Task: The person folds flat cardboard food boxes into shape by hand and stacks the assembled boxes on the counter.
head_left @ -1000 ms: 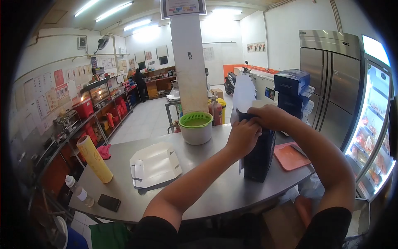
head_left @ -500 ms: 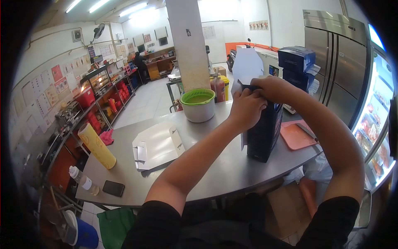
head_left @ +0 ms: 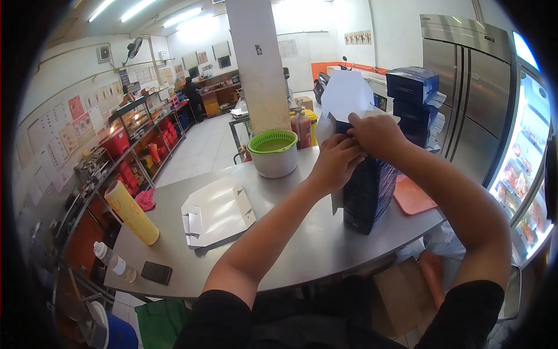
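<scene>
A tall dark carton (head_left: pixel 365 203) with white inner flaps stands upright on the steel table, right of the middle. My left hand (head_left: pixel 337 163) is closed on the carton's top edge, fingers bent against it. Right beside it, my right hand (head_left: pixel 378 136) pinches the same top edge, with thumb and fingers close to my left fingers. Behind both hands a white flap (head_left: pixel 347 93) sticks up. My fingertips partly hide the fold they grip. Left of my left forearm, an opened white carton (head_left: pixel 218 210) lies on the table, its inside facing up.
On the steel table (head_left: pixel 279 256) are a white pot with a green strainer (head_left: pixel 273 154), a yellow roll (head_left: pixel 132 212), a bottle (head_left: pixel 116 262), a phone (head_left: pixel 157 273) and a pink board (head_left: pixel 414 195). Dark cartons (head_left: pixel 412 87) are stacked behind. A person (head_left: pixel 193 98) stands far back.
The view has shifted slightly. My fingers have shifted a little along the carton's top edge, and the carton stands a bit nearer. The knife on the pink board is now hidden behind my right arm.
</scene>
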Demonstrator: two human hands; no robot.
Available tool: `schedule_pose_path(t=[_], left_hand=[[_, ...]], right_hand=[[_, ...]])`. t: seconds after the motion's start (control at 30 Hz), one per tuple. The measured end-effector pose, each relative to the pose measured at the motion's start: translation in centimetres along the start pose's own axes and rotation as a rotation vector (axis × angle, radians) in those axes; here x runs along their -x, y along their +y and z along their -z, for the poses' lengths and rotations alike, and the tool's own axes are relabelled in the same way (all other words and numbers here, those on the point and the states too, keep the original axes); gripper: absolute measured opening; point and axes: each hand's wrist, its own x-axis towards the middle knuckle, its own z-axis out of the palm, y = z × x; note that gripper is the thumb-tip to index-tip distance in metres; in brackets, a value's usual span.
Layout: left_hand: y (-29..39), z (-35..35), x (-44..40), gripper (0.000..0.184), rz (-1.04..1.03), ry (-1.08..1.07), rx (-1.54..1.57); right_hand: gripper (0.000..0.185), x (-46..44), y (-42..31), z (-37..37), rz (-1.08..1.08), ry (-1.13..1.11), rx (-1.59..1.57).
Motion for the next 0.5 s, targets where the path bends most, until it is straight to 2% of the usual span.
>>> schedule_pose_path(t=[0.13, 0.23, 0.33, 0.43, 0.5], left_hand=[[-0.9, -0.7, 0.5, 0.012, 0.067, -0.024, 0.147], [-0.8, -0.6, 0.5, 0.011, 0.039, 0.009, 0.130], [-0.4, -0.2, 0.7, 0.011, 0.035, 0.006, 0.107], [-0.1, -0.1, 0.7, 0.009, 0.054, 0.034, 0.111], [0.2, 0.3, 0.5, 0.010, 0.070, 0.022, 0.118]], right_hand=[[0.023, -0.2, -0.3, -0.5, -0.096, 0.075, -0.061], [0.024, -0.5, -0.5, -0.6, -0.084, 0.049, -0.036], [0.024, -0.3, -0.6, 0.6, -0.044, -0.032, -0.038], [0.029, -0.6, -0.6, 2.6, -0.044, -0.245, -0.066], [0.033, -0.4, 0.1, 3.4, -0.030, -0.291, -0.174]])
